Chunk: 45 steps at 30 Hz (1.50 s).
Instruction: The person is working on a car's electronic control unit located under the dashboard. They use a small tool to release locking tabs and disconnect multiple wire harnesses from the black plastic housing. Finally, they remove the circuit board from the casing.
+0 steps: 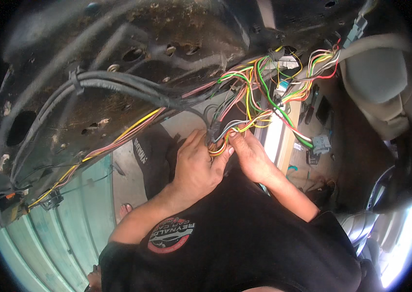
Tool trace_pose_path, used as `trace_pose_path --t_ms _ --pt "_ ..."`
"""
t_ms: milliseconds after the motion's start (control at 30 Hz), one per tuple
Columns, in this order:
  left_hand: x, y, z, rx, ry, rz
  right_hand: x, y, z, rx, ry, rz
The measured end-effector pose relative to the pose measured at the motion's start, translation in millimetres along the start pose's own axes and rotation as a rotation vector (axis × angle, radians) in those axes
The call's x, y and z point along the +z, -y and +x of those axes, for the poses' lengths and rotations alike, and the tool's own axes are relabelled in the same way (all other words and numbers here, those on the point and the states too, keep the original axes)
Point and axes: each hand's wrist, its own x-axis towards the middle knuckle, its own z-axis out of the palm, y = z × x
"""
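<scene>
Beside metalwork [152, 46], wires [226, 140] (multicoloured) lie between left grip [196, 163] and right grip [251, 155]

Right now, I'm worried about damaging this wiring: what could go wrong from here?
The left hand and right hand grip the multicoloured wires close together, so a thin strand might get kinked or pulled. The green wire runs loose among other coloured wires and could snag or be confused with a neighbour.
</scene>
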Motion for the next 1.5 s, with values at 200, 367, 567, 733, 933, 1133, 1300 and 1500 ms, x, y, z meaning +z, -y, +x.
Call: trace_pose_path --t_ms 200,367,567,733,933,1133,1300,1500 --pt "1.6 2.4 -0.3 0.016 0.02 0.086 0.1 -15.1 8.0 -0.048 0.016 0.042" --pt "0.8 4.1 4.5 0.04 0.015 0.149 -0.6 -18.1 16.6 -0.094 -0.002 -0.081" --pt "-13.0 14.6 -2.1 -0.524 0.2 -0.358 0.5 -23.6 24.1 -0.082 -0.131 0.039" --pt "-26.4 20.2 -52.0 -0.582 0.256 -0.518 19.8 -20.8 8.7 -0.005 -0.279 0.213" --pt "-35.8 16.4 -89.4 -0.722 0.078 -0.748 62.3 -43.9 9.8 -0.061 -0.453 0.452" --pt "-14.4 30.9 -106.8 -0.521 -0.189 -0.737 80.5 -68.3 27.3 -0.167 -0.452 0.794" --pt "-14.3 46.7 -95.7 -0.484 -0.303 -0.906 92.6 -74.4 35.2 -0.311 -0.409 0.854" --pt "-27.4 55.6 -86.0 -0.601 -0.18 -0.975 83.1 -78.5 43.5 -0.488 -0.291 0.756"
